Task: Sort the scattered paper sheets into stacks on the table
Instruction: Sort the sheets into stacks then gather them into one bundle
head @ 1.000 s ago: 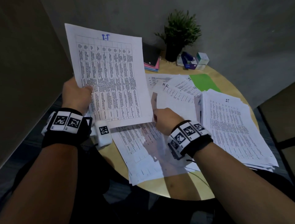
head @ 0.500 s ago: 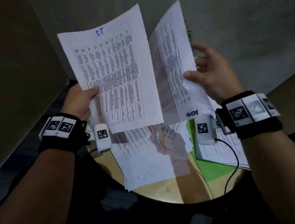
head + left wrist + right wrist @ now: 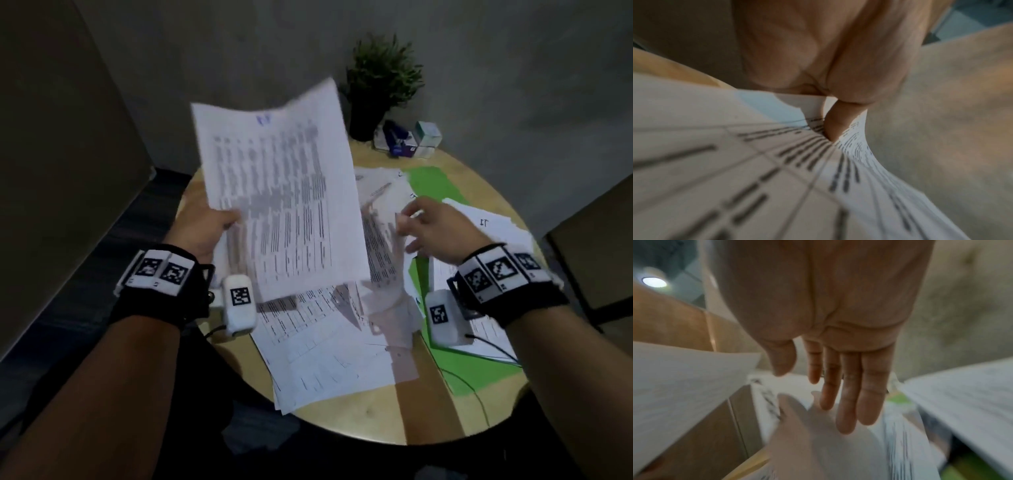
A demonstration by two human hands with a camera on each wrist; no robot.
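Much of the round wooden table is hidden behind a printed sheet held upright over it; its print is smeared by motion blur, and only a blue handwritten mark near its top edge can be made out, not read. The sheet is pinched at its lower left edge by the left hand, and in the left wrist view the thumb is seen pressed onto the paper, the other fingers being hidden behind it. The right hand is held above the loose sheets with its fingers nearly straight and slightly spread; nothing is gripped by it, and whether the fingertips touch the paper below cannot be told. The loose sheets lie overlapped across the middle of the table, partly over a green sheet. A thicker stack at the right edge is largely covered by the right wrist. At the far rim a potted plant and some small boxes are seen, too dim for detail.
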